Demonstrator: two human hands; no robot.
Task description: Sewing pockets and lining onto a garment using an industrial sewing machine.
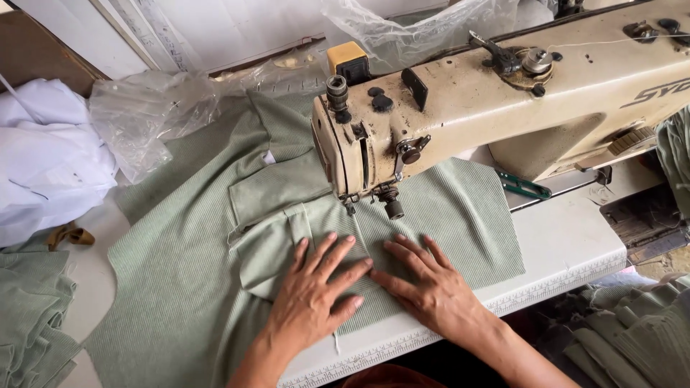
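A pale green ribbed fabric piece (180, 237) with a collar lies spread over the white sewing table (568, 244). My left hand (314, 287) rests flat on the fabric, fingers spread, just in front of the needle area. My right hand (424, 284) lies flat beside it, fingertips nearly touching the left hand. Both press the cloth below the presser foot (350, 206) of the cream industrial sewing machine (503, 100). Neither hand grips anything.
White cloth (43, 158) is piled at the far left, next to crumpled clear plastic (144, 115). More green fabric pieces lie at the lower left (29, 316) and lower right (640, 330). Green-handled scissors (525, 188) sit under the machine arm.
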